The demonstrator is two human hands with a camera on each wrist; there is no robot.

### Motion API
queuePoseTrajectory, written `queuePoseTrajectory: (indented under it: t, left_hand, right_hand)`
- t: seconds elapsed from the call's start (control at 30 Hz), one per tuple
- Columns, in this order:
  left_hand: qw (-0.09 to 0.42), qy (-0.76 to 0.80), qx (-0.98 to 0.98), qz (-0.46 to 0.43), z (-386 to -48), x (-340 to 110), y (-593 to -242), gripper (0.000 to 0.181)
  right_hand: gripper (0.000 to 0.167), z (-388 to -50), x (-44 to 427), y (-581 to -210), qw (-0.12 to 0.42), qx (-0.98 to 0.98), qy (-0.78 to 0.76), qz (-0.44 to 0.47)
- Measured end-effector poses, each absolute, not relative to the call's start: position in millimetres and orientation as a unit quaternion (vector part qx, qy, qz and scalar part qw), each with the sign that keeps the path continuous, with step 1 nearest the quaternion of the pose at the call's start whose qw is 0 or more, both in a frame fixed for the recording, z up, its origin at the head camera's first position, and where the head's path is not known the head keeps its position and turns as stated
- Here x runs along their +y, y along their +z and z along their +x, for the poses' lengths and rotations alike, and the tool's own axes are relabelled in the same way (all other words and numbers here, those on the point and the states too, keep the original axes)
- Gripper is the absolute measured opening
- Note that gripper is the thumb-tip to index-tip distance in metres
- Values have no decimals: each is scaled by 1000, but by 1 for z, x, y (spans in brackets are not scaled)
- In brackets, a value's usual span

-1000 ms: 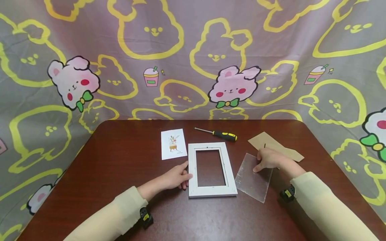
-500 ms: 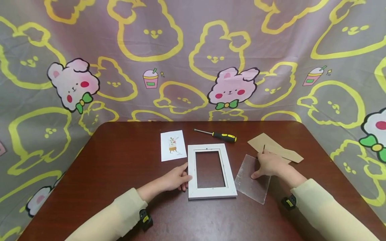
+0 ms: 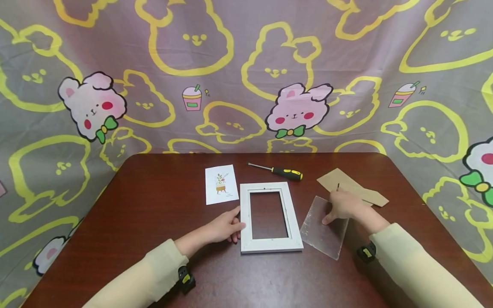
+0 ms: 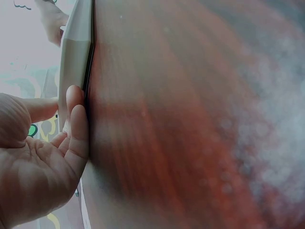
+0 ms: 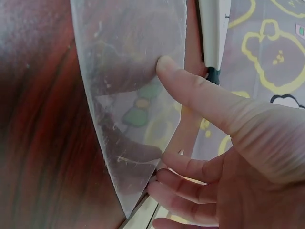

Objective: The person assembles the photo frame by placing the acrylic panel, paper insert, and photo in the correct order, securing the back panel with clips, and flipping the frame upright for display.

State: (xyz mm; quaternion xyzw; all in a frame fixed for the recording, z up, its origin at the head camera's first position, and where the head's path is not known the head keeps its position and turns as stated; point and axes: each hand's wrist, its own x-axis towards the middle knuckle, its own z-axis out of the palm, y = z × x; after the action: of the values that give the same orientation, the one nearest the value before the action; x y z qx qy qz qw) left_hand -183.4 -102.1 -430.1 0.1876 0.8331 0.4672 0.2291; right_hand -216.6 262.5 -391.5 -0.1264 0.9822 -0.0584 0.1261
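Observation:
A white picture frame (image 3: 246, 246) lies in the middle of the table in the head view. My left hand (image 3: 222, 226) holds its left side, thumb on top and fingers against the outer edge; the left wrist view shows this hand (image 4: 47, 157) on the frame's edge (image 4: 76, 52). To the right is a clear plastic sheet (image 3: 321, 235), scratched along its edges. My right hand (image 3: 344, 205) grips its upper right part. In the right wrist view the thumb (image 5: 190, 86) is on the sheet's face (image 5: 133, 62) and the fingertips are at its edge. Partly behind that hand is a brown backing board (image 3: 337, 177).
A white card (image 3: 222, 184) with a potted-plant picture lies left of the frame. Behind the frame is a black and yellow screwdriver (image 3: 285, 172). The dark red wooden table (image 3: 154, 192) meets a patterned curtain (image 3: 239, 85) at its far edge.
My right hand has shifted slightly on the clear sheet, its thumb sliding a little. The left hand and the frame hold their place; the whole view sways slightly.

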Motion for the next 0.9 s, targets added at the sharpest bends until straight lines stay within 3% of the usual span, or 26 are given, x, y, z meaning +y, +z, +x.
queuePoseTrajectory:
  t: [0.33, 0.6, 0.9]
  left_hand:
    - [230, 470, 832, 186, -183, -103, -428, 67]
    - [235, 469, 831, 186, -181, -102, -430, 67]
    - [237, 463, 833, 188, -184, -102, -428, 66]
  right_hand:
    - [43, -226, 268, -393, 150, 977, -86, -126]
    - [67, -220, 267, -396, 138, 972, -127, -143]
    - [61, -228, 260, -389, 152, 969, -138, -135]
